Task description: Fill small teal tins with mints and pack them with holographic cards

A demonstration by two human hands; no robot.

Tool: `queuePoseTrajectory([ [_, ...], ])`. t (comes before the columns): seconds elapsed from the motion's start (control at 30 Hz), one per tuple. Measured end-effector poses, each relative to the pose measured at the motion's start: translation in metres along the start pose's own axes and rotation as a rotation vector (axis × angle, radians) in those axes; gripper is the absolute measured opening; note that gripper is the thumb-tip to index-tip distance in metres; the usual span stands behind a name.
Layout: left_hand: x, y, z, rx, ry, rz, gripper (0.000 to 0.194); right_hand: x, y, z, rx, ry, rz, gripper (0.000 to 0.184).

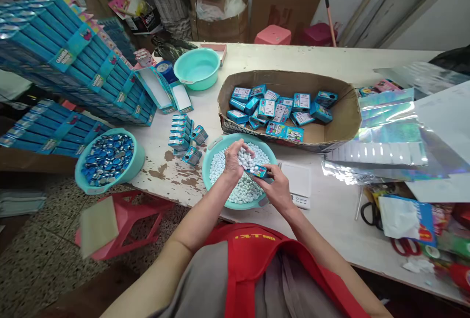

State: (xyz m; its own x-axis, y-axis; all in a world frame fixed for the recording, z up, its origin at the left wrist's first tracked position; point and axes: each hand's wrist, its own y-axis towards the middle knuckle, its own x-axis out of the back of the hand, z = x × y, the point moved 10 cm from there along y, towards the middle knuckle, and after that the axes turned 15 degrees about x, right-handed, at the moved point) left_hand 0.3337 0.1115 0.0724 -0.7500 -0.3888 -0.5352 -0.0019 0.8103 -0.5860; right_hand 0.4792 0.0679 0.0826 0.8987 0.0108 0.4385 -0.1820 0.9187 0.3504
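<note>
My left hand [235, 159] is cupped and closed on a handful of small white candies over a teal bowl [211, 154] full of the same candies. My right hand [276, 188] grips a small blue box [257, 171] just beside the left hand, above the bowl's near side. A white scale [299, 185] lies to the right of the bowl, partly under my right hand.
A cardboard tray [348, 112] holds several small blue boxes. More small boxes [181, 132] stand left of the bowl. A teal bowl of blue pieces [108, 159] sits on a red stool. Stacked blue cartons [73, 63] fill the left. Holographic sheets [396, 132] and scissors [370, 212] lie right.
</note>
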Motion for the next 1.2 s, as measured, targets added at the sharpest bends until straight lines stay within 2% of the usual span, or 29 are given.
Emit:
queuePoseTrajectory([
  [0.13, 0.010, 0.004, -0.008, -0.084, 0.018, -0.029, 0.028, -0.007, 0.008, 0.013, 0.052, -0.044, 0.036, 0.026],
  [0.27, 0.009, 0.008, -0.013, -0.109, 0.033, -0.018, 0.029, -0.008, 0.016, 0.020, 0.085, -0.055, 0.060, 0.022],
  [0.7, -0.002, 0.015, -0.006, -0.044, 0.072, -0.007, 0.032, -0.003, 0.023, 0.000, -0.028, -0.002, 0.057, 0.023],
  [0.93, -0.006, 0.013, -0.012, -0.140, 0.146, -0.039, 0.031, 0.004, 0.025, -0.004, -0.093, -0.129, 0.023, 0.024],
  [1.07, -0.009, 0.011, -0.017, -0.189, 0.181, -0.028, 0.028, 0.004, 0.027, 0.001, -0.069, -0.079, 0.002, 0.025],
  [1.2, -0.011, 0.012, -0.016, -0.180, 0.189, -0.013, 0.031, 0.000, 0.028, 0.002, -0.073, -0.056, 0.012, 0.024],
])
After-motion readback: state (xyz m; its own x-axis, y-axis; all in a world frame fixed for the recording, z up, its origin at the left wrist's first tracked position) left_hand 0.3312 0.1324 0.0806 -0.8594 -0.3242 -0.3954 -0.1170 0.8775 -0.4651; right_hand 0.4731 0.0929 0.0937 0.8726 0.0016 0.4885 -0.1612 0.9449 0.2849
